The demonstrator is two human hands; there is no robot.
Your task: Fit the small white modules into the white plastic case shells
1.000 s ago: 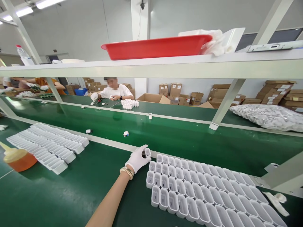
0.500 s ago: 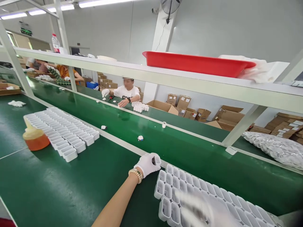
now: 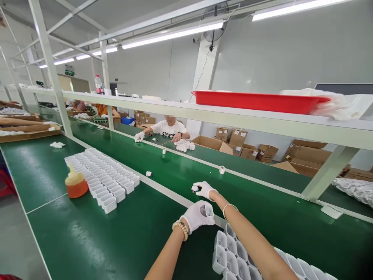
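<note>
Left grip (image 3: 198, 216): gloved, closed around one white shell (image 3: 208, 210), lifted clear of the batch (image 3: 233, 256) on the desk (image 3: 87, 237); right grip (image 3: 204, 189), newly arrived, pinches a small part (image 3: 194, 189) on the conveyor belt (image 3: 262, 210)

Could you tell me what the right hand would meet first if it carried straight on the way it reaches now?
The right hand points across the green belt; beyond it only bare belt shows, then probably the belt's far white rail.
</note>
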